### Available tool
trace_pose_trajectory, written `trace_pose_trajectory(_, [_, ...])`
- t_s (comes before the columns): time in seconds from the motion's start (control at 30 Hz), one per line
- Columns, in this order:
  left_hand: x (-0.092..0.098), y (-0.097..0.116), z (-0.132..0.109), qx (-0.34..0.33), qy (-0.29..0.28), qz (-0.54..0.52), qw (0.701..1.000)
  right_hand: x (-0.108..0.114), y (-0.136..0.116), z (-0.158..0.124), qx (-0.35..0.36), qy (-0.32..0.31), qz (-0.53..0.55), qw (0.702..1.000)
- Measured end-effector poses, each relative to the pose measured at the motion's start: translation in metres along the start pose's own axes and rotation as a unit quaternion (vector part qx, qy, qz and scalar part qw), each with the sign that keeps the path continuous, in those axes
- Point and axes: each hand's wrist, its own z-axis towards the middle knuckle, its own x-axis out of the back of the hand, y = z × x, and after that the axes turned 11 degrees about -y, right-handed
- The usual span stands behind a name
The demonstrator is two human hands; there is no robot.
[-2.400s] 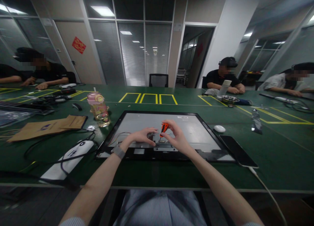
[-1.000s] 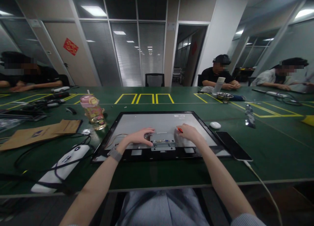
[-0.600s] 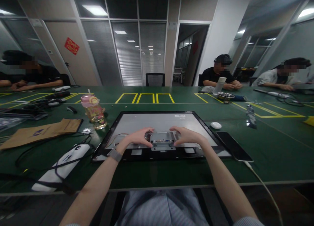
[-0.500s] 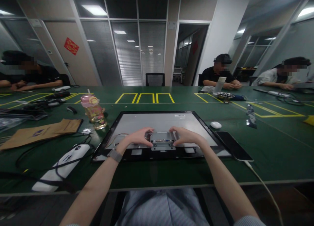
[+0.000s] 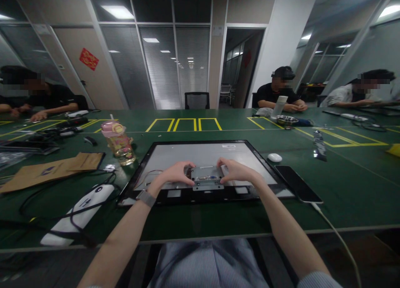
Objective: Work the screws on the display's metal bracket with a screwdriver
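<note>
A small metal bracket (image 5: 208, 187) with a row of ports, one of them blue, is gripped at both ends. My left hand (image 5: 180, 172) curls round its left end, thumb toward the front edge. On the opposite end my right hand (image 5: 233, 170) holds it in the same way. Beneath lies a flat display panel (image 5: 187, 152), its grey back facing up inside a black frame. The bracket is over the panel's near edge; whether it touches the panel I cannot tell. Thin wires (image 5: 146, 177) run across the panel left of my left hand.
A pink-lidded bottle (image 5: 118, 142), a brown paper bag (image 5: 53, 169) and a white power strip (image 5: 79, 213) with black cables are on the left. To the right lie a phone (image 5: 298, 184) on a cable and a white case (image 5: 275, 157). Several people sit across the green table (image 5: 353, 192).
My hands and the bracket stay almost in place. The view shifts slightly. At far left, a person's hand has moved on the table; the person at far right has also shifted their arms.
</note>
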Motion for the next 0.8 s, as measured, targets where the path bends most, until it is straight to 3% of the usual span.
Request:
trace_pose_trajectory(0.13, [0.005,0.002,-0.001,0.008,0.004,0.003,1.0,0.002,0.003,0.0,0.034,0.021,0.007,0.999])
trace_pose_trajectory(0.4, [0.005,0.001,0.003,-0.026,0.066,0.023,0.997,-0.007,0.013,0.012,0.062,0.071,-0.014,0.995])
trace_pose_trajectory(0.8, [-0.005,-0.014,0.015,-0.031,0.061,0.029,0.997,-0.02,0.024,0.026,0.028,0.06,-0.037,0.997])
